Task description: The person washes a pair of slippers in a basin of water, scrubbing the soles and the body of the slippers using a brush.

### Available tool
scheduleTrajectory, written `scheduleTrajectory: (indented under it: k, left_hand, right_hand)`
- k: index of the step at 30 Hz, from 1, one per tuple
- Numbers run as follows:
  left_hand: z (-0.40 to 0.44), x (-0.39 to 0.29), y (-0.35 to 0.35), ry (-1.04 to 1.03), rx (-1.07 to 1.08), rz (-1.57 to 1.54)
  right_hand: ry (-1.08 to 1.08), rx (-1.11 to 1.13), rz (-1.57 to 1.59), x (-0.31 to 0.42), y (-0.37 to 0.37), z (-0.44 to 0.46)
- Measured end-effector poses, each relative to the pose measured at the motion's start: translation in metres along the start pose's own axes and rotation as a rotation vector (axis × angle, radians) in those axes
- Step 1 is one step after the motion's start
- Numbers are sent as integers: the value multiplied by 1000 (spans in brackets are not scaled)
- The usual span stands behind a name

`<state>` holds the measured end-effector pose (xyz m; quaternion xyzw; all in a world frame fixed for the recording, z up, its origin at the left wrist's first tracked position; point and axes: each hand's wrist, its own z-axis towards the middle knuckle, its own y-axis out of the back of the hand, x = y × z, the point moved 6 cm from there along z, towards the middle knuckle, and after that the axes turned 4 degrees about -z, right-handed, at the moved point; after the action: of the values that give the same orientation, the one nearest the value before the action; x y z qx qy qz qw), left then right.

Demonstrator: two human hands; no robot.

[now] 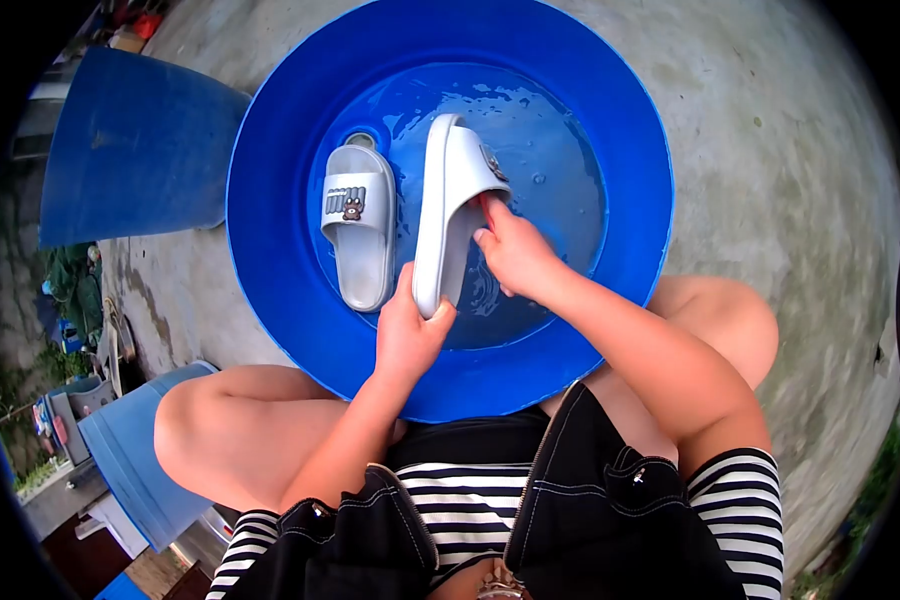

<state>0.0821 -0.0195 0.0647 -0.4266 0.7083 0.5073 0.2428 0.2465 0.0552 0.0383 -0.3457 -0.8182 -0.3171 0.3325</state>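
My left hand [413, 325] grips the heel end of a white slide sandal [432, 215], which is tilted on its side above the water in a blue tub [270, 110]. My right hand [518, 248] is closed at the sandal's strap opening, around a small red thing [487, 206] that is mostly hidden by the fingers and strap; its kind does not show. The second sandal [361, 250], grey-white with a bear decoration on its strap, lies sole down in the shallow water to the left, apart from both hands.
A large blue bin [140, 150] lies at the upper left on the concrete floor [770, 180]. Nearer on the left is a lighter blue bucket [150, 460]. My bent knees flank the tub. Green netting [75, 290] and assorted items line the left edge.
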Motion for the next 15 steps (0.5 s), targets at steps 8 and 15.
scheduleTrajectory:
  k: [8, 15]
  left_hand:
    - [10, 14, 17, -121, -228, -69]
    - [-4, 1, -7, -70, 33, -28]
  right_hand:
    - [413, -49, -118, -4, -75, -30]
    - [-62, -82, 25, 0, 5, 2]
